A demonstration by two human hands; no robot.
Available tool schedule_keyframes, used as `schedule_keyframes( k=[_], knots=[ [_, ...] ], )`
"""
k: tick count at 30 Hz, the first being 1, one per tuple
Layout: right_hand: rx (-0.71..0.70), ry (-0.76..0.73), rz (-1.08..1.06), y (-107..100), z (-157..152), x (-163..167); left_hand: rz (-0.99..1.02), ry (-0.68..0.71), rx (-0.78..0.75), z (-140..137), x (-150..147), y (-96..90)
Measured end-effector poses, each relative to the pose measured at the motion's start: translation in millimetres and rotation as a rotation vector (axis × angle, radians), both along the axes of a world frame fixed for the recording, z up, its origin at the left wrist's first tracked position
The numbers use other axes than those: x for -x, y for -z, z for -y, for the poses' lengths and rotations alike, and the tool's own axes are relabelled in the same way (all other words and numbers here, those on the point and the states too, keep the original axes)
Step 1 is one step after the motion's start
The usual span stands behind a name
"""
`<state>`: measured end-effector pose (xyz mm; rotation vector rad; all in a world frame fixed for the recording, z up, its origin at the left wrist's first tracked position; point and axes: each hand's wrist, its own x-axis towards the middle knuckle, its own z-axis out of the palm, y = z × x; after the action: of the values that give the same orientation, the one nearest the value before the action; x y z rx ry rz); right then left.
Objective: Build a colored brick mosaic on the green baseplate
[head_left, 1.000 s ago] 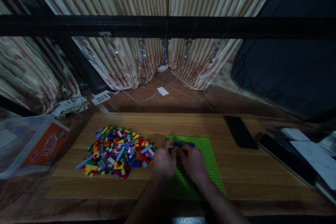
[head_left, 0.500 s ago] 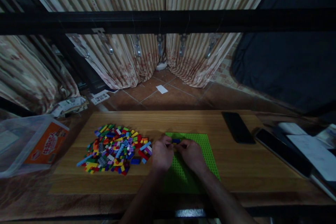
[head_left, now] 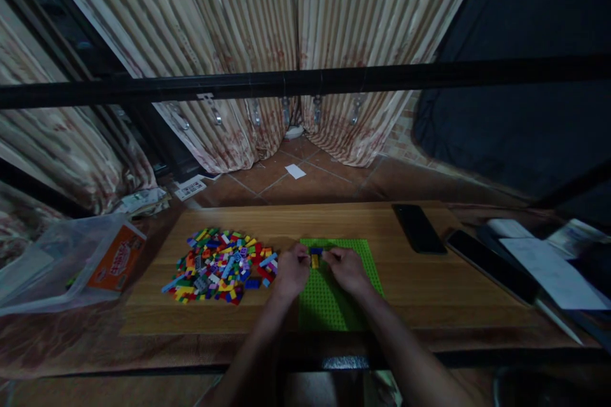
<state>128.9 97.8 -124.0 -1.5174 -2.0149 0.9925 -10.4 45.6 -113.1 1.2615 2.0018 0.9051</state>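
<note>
A green studded baseplate lies on the wooden board. Near its far left part sit a blue brick and, just on the near side of it, a yellow brick. My left hand is closed at the left of these bricks, thumb and fingers pressed together. From the right, my right hand is also closed, its fingertips pinched beside the blue brick. Both sets of fingertips are too small and dark to show what, if anything, they hold.
Left of the baseplate spreads a pile of mixed bricks. Two dark phones lie at the right, beside papers. A clear plastic box stands left of the wooden board. A black rail crosses beyond it.
My hands have drawn slightly apart, so the yellow brick shows more clearly beside the blue one. The camera view has shifted, with the rail now lower in the picture.
</note>
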Motion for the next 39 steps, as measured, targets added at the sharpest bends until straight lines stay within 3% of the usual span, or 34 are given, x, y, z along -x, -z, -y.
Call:
schedule_keyframes(
  k=[3, 8, 18, 32, 39],
  knots=[
    [-0.006, 0.059, -0.004, -5, -7, -17, -0.021, 0.027, -0.012, 6, -1, -2.7],
    [-0.051, 0.144, 0.066, -9, -20, -36, -0.278, 0.142, -0.083, 11, -4, -7.0],
    [-0.069, 0.071, 0.143, -4, -21, -29, -0.349, 0.294, -0.063, 8, 2, -8.1],
    [-0.009, 0.056, 0.127, 6, -27, -34, -0.401, 0.257, -0.006, 9, 1, -1.2],
    [-0.103, 0.067, 0.16, 10, -28, -42, -0.425, 0.268, -0.091, 19, -10, 4.8]
  ],
)
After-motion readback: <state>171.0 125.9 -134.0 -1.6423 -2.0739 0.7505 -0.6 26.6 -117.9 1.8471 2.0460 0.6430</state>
